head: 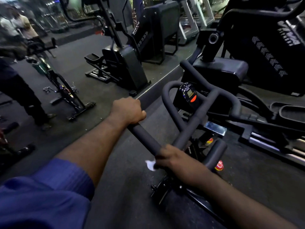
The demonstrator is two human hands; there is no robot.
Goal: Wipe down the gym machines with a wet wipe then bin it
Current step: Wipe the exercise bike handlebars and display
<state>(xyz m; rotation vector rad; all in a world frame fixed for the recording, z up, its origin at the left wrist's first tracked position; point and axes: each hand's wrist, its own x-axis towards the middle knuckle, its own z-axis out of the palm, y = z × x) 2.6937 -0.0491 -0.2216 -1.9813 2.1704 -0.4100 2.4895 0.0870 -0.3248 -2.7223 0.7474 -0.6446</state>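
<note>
Right hand (166,157) clamps a white wet wipe (150,164) around an exercise bike's handlebar (145,138), the wipe protruding at nine o'clock; left hand (127,111) grips the bar's end at eleven o'clock.

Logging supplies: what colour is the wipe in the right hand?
White; the wipe shows best in the head view, poking out of the right hand.

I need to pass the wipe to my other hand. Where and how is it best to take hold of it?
Pinch the white corner of the wipe that sticks out to the left of the right hand, coming from the left. The rest is hidden under that hand on the handlebar, so only this loose corner seems free.
</note>
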